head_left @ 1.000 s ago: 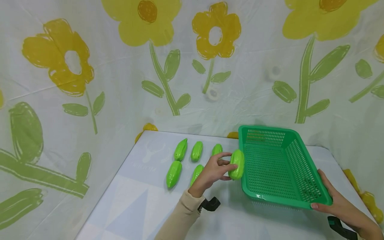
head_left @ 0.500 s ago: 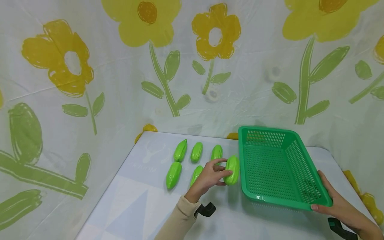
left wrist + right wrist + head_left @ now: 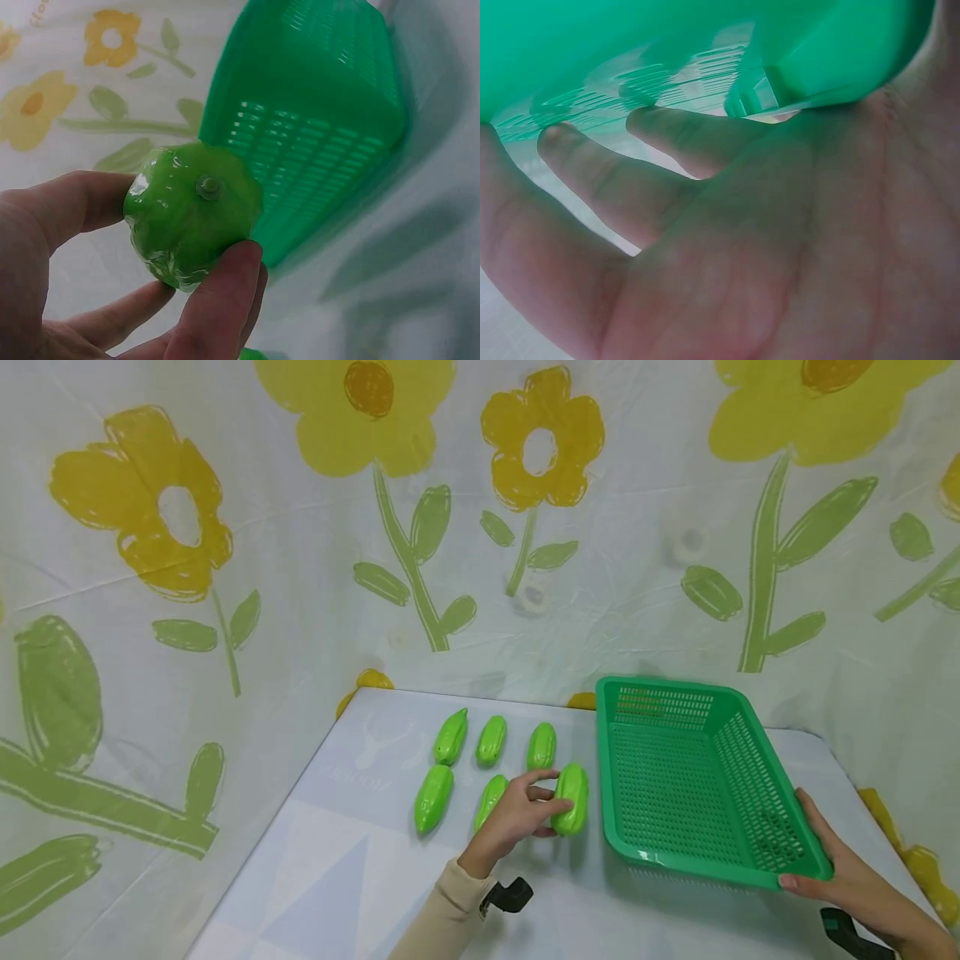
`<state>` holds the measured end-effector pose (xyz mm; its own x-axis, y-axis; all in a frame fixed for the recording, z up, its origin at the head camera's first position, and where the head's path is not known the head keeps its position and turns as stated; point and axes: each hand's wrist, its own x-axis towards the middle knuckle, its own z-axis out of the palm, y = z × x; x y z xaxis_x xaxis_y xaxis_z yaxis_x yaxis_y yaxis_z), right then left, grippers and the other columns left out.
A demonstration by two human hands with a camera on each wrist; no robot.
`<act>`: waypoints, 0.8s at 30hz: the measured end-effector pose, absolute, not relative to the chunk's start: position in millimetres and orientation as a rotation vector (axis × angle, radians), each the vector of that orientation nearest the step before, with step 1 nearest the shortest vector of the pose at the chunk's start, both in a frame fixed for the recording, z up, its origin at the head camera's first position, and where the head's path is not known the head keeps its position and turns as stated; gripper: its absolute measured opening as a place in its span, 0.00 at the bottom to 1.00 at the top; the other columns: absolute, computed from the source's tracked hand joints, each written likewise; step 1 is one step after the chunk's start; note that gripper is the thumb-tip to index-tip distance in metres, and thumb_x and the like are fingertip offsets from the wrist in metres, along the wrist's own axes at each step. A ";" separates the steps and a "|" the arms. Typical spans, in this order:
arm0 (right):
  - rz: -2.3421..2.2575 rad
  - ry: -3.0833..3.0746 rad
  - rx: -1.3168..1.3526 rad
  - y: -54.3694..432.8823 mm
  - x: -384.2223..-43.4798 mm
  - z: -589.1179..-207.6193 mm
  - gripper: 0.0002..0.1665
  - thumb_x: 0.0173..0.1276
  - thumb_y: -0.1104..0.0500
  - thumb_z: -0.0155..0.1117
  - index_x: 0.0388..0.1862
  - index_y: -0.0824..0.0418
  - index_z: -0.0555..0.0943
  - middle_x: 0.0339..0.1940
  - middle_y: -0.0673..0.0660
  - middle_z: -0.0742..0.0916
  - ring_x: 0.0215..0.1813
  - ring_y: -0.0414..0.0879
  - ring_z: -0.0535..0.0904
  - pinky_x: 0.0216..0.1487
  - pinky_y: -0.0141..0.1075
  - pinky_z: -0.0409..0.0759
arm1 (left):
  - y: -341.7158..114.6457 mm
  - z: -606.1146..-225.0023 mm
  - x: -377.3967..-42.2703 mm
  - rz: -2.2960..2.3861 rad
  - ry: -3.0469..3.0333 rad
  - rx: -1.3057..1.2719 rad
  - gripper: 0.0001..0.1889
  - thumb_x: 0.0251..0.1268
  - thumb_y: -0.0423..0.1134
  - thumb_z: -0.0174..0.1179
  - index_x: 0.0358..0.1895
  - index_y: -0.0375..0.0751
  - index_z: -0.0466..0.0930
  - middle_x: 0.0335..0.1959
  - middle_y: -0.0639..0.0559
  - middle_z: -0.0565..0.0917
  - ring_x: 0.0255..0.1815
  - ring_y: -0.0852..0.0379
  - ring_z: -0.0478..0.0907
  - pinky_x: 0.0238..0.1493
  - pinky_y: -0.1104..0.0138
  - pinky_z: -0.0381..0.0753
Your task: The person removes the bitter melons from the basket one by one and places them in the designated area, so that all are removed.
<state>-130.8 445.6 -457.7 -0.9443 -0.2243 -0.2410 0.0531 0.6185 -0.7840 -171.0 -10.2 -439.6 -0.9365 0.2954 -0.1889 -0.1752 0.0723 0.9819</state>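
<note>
Green plastic pod (image 3: 571, 787) sits pinched between thumb and fingers of the left hand (image 3: 517, 810), now lower and farther from the green basket (image 3: 750, 852) than before. The right hand (image 3: 847, 868) grips the basket's near corner, tilting it off the table (image 3: 352, 877).

Table (image 3: 360, 860): pale surface with faint grey-blue triangular shapes and a light printed motif near the far left corner; the far corners are rounded, and a flower-print cloth hangs behind and to both sides.

Lying on it, left of centre, are green toy vegetables in two rows. Far row: three pieces (image 3: 451, 736) (image 3: 492, 740) (image 3: 542, 746), side by side and apart. Near row: one piece (image 3: 433, 798) at left and a second (image 3: 489, 800), partly hidden.

A green perforated basket (image 3: 742, 718) occupies the right side; its far end appears to rest on the table, though the near end cannot be confirmed.
</note>
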 end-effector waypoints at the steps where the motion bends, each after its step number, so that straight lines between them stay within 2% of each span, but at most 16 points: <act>1: -1.243 2.526 -0.136 445.5 -130.8 -457.6 0.68 0.77 0.52 0.59 0.73 0.36 0.08 0.79 0.75 0.24 0.69 0.85 0.48 0.40 0.20 0.71 | -10.9 -440.5 -170.3 1.921 2.025 0.117 0.29 0.66 0.40 0.71 0.70 0.45 0.76 0.54 0.38 0.85 0.44 0.53 0.87 0.40 0.56 0.93; 11: -1.234 2.551 -0.158 447.2 -130.1 -458.7 0.68 0.77 0.52 0.59 0.74 0.37 0.08 0.79 0.76 0.25 0.67 0.82 0.51 0.40 0.19 0.70 | -14.3 -452.5 -166.5 1.858 2.089 0.096 0.30 0.66 0.40 0.71 0.70 0.44 0.76 0.54 0.36 0.85 0.44 0.51 0.87 0.38 0.55 0.93; 14: -1.233 2.551 -0.161 447.5 -130.0 -459.3 0.67 0.77 0.52 0.59 0.74 0.36 0.09 0.80 0.74 0.24 0.69 0.84 0.48 0.40 0.20 0.69 | -15.0 -457.9 -166.1 1.860 2.094 0.092 0.30 0.65 0.40 0.71 0.70 0.43 0.76 0.54 0.36 0.85 0.44 0.51 0.87 0.38 0.55 0.93; 16: -1.241 2.548 -0.160 447.2 -130.0 -459.5 0.67 0.78 0.51 0.58 0.74 0.36 0.09 0.80 0.73 0.24 0.70 0.84 0.45 0.50 0.32 0.79 | -15.3 -460.9 -166.2 1.867 2.091 0.091 0.30 0.65 0.39 0.71 0.70 0.43 0.75 0.53 0.36 0.85 0.43 0.51 0.87 0.37 0.55 0.93; 18: -1.252 2.543 -0.155 446.8 -129.9 -459.5 0.66 0.77 0.50 0.58 0.74 0.35 0.09 0.80 0.72 0.23 0.71 0.85 0.43 0.60 0.53 0.78 | -15.5 -463.3 -166.3 1.867 2.088 0.090 0.30 0.65 0.39 0.71 0.70 0.42 0.75 0.52 0.37 0.85 0.43 0.51 0.87 0.38 0.55 0.93; 19: -1.251 2.545 -0.157 446.7 -130.0 -459.5 0.66 0.77 0.50 0.58 0.74 0.34 0.09 0.80 0.72 0.23 0.71 0.85 0.42 0.60 0.54 0.77 | -15.5 -464.3 -166.4 1.867 2.088 0.092 0.30 0.65 0.39 0.71 0.70 0.41 0.75 0.51 0.37 0.86 0.43 0.51 0.87 0.38 0.54 0.93; 21: -1.241 2.555 -0.165 446.9 -129.6 -459.3 0.66 0.77 0.50 0.58 0.74 0.34 0.09 0.80 0.73 0.24 0.70 0.84 0.44 0.60 0.53 0.78 | -15.6 -465.5 -166.5 1.861 2.096 0.097 0.31 0.65 0.39 0.71 0.70 0.41 0.74 0.51 0.37 0.86 0.42 0.51 0.87 0.38 0.54 0.93; 23: -1.231 2.563 -0.176 447.6 -129.4 -459.2 0.66 0.77 0.50 0.58 0.75 0.35 0.10 0.80 0.74 0.24 0.69 0.83 0.46 0.51 0.33 0.78 | -15.4 -466.9 -166.8 1.850 2.113 0.101 0.31 0.65 0.39 0.71 0.70 0.40 0.74 0.50 0.37 0.86 0.42 0.51 0.87 0.37 0.54 0.93; 24: -1.222 2.568 -0.181 447.9 -129.5 -459.1 0.66 0.78 0.50 0.58 0.75 0.35 0.10 0.80 0.74 0.25 0.69 0.82 0.47 0.45 0.25 0.74 | -15.2 -467.5 -166.9 1.844 2.123 0.103 0.30 0.65 0.39 0.71 0.70 0.40 0.75 0.50 0.37 0.86 0.42 0.51 0.87 0.37 0.55 0.93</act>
<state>-129.5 447.9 -459.1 -0.9498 -0.2356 -0.2057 0.0110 0.6322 -0.7747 -166.9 -15.2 -467.5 -0.9442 0.2647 -0.1961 -0.1572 0.1611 0.9743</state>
